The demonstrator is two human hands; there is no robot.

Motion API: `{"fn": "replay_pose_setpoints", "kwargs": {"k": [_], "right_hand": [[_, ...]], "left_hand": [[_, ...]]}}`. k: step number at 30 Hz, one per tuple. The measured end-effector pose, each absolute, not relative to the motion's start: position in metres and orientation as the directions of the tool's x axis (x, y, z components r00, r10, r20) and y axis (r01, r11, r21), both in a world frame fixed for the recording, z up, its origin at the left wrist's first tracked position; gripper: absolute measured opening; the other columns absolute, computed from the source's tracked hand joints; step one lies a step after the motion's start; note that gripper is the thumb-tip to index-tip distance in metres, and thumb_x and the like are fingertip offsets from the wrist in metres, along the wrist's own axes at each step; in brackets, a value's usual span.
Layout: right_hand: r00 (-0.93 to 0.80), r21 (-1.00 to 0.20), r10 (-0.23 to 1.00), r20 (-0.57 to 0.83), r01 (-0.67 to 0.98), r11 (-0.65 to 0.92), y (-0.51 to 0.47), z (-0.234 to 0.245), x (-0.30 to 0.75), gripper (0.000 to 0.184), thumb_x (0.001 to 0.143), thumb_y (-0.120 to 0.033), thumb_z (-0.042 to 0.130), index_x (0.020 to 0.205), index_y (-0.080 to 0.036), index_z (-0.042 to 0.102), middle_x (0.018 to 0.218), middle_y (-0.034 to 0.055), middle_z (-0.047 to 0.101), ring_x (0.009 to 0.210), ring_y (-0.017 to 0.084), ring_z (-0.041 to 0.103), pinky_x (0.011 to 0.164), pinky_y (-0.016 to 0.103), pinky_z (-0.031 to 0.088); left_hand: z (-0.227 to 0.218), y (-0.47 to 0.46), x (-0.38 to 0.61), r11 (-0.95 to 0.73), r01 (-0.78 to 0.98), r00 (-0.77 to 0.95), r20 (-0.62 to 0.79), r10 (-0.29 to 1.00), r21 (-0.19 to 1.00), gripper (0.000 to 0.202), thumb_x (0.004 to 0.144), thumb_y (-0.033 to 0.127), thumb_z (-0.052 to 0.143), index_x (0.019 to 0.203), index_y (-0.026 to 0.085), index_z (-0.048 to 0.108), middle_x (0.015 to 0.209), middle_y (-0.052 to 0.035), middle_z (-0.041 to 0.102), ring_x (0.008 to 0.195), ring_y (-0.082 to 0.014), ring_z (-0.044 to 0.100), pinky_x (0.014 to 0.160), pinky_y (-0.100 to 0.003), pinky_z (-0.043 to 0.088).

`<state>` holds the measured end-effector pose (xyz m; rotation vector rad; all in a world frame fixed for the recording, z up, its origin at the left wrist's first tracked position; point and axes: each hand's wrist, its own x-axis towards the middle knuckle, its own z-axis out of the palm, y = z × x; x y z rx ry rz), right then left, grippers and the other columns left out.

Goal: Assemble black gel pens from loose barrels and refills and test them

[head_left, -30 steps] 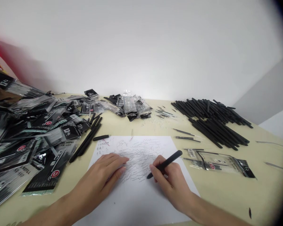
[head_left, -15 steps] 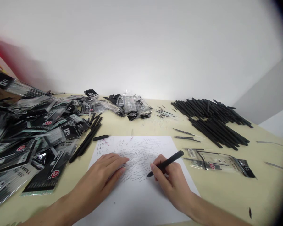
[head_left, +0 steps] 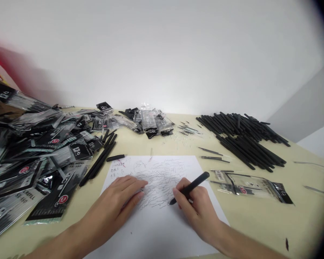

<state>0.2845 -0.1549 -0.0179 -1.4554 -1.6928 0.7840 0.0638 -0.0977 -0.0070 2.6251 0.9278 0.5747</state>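
A pale yellow table [head_left: 259, 223] carries everything. Its left side is buried under a heap of black-and-clear refill packets [head_left: 29, 162]; the nearest ones read "REFILL" with what looks like "SK-880" beneath, though the print is blurred, and several show a round red logo. On the far right lies a pile of black pen barrels [head_left: 245, 138], stacked roughly parallel. A white sheet [head_left: 156, 230] sits at the near edge, its upper half thick with dark scribbles; a few handwritten marks, some red, at its top left corner are too small to read.

The left hand [head_left: 118, 201] lies flat and open, palm down on the sheet. The right hand [head_left: 197, 207] is closed in a writing grip around a black pen [head_left: 194, 183], whose tip touches the sheet among the scribbles.

Just right of the sheet lies a single refill packet [head_left: 248, 187]. Thin loose refills [head_left: 210, 153] lie beyond it, and a black cap [head_left: 115, 157] rests off the sheet's top left corner.
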Motion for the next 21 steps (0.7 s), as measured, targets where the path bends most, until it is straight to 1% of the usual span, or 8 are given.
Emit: {"fn": "replay_pose_setpoints", "kwargs": {"k": [3, 6, 9, 11, 16, 21], "right_hand": [[-0.047, -0.836, 0.986, 0.159, 0.525, 0.16, -0.155, -0.018, 0.2847, 0.025, 0.089, -0.028, 0.038, 0.068, -0.018, 0.044, 0.053, -0.0049, 0.036, 0.046, 0.009, 0.032, 0.042, 0.021, 0.025], [-0.025, -0.834, 0.985, 0.172, 0.528, 0.16, -0.1546, -0.0175, 0.2847, 0.026, 0.089, -0.028, 0.038, 0.067, -0.018, 0.044, 0.053, -0.0054, 0.034, 0.046, 0.009, 0.031, 0.043, 0.021, 0.024], [-0.024, -0.831, 0.982, 0.188, 0.528, 0.172, -0.1542, -0.0168, 0.2844, 0.026, 0.089, -0.027, 0.038, 0.066, -0.018, 0.043, 0.053, -0.0057, 0.032, 0.046, 0.009, 0.03, 0.043, 0.022, 0.024], [-0.032, -0.828, 0.98, 0.197, 0.53, 0.184, -0.1541, -0.0165, 0.2844, 0.026, 0.089, -0.027, 0.038, 0.065, -0.018, 0.042, 0.054, -0.0057, 0.032, 0.046, 0.009, 0.03, 0.044, 0.022, 0.024], [-0.058, -0.841, 0.986, 0.157, 0.516, 0.164, -0.1545, -0.0158, 0.285, 0.025, 0.089, -0.027, 0.038, 0.066, -0.018, 0.042, 0.053, -0.0058, 0.032, 0.046, 0.009, 0.029, 0.042, 0.021, 0.023], [-0.024, -0.842, 0.985, 0.17, 0.516, 0.158, -0.1539, -0.0163, 0.2845, 0.025, 0.089, -0.026, 0.038, 0.065, -0.018, 0.042, 0.054, -0.0058, 0.032, 0.047, 0.009, 0.028, 0.044, 0.022, 0.024]], "left_hand": [[-0.0076, -0.0975, 0.0639, -0.746, 0.528, 0.71, 0.272, 0.65, 0.405, 0.026, 0.09, 0.024, 0.04, 0.114, 0.024, 0.051, 0.105, -0.0052, 0.063, 0.099, -0.0201, 0.057, 0.086, -0.036, 0.047], [-0.0099, -0.0971, 0.0627, -0.746, 0.528, 0.707, 0.276, 0.651, 0.405, 0.026, 0.09, 0.024, 0.041, 0.113, 0.024, 0.051, 0.107, -0.0041, 0.062, 0.1, -0.0197, 0.056, 0.087, -0.036, 0.047], [-0.0118, -0.0972, 0.0616, -0.742, 0.534, 0.709, 0.263, 0.654, 0.405, 0.026, 0.09, 0.023, 0.041, 0.114, 0.025, 0.05, 0.107, -0.003, 0.062, 0.101, -0.0191, 0.055, 0.088, -0.036, 0.046], [-0.012, -0.0975, 0.0615, -0.742, 0.534, 0.713, 0.256, 0.653, 0.406, 0.026, 0.09, 0.023, 0.04, 0.115, 0.025, 0.05, 0.107, -0.0036, 0.062, 0.101, -0.0195, 0.055, 0.088, -0.037, 0.046], [-0.008, -0.0984, 0.0627, -0.74, 0.535, 0.723, 0.233, 0.651, 0.409, 0.025, 0.091, 0.023, 0.039, 0.114, 0.024, 0.048, 0.108, -0.0046, 0.061, 0.102, -0.0199, 0.054, 0.088, -0.038, 0.045], [-0.0062, -0.0984, 0.0632, -0.735, 0.542, 0.723, 0.219, 0.655, 0.407, 0.025, 0.091, 0.023, 0.039, 0.114, 0.023, 0.049, 0.107, -0.0045, 0.061, 0.101, -0.0195, 0.055, 0.088, -0.037, 0.046]]}}
